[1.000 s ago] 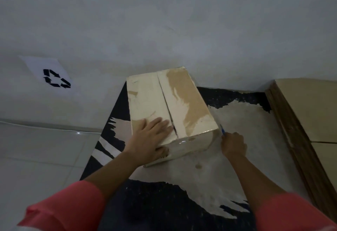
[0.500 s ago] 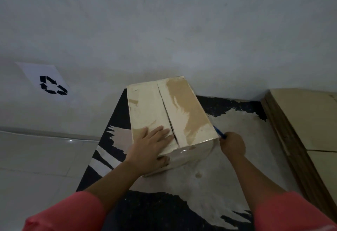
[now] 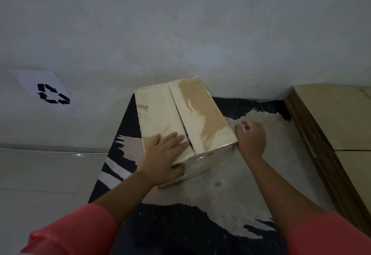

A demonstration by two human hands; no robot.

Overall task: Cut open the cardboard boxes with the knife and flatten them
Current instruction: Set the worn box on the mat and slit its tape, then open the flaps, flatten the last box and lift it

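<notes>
- A plain sorting or recycling corner, indoors and dimly lit.
- Bare white wall (image 3: 180, 23) with a paper recycling sign (image 3: 46, 92) stuck on it.
- Pale tiled floor (image 3: 40, 174) under a worn black mat (image 3: 180, 226).
- Flat cardboard stack (image 3: 331, 130) along the mat's right edge.

A black surface (image 3: 180, 232) with torn pale patches carries the cardboard box (image 3: 180, 112); a stack of flat cardboard (image 3: 333, 118) lies at its right edge.

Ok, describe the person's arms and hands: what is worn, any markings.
The left hand and right hand are bare: no gloves, rings or watch visible. Forearms are uncovered; a coral-pink left sleeve and right sleeve begin near the elbows.
</notes>
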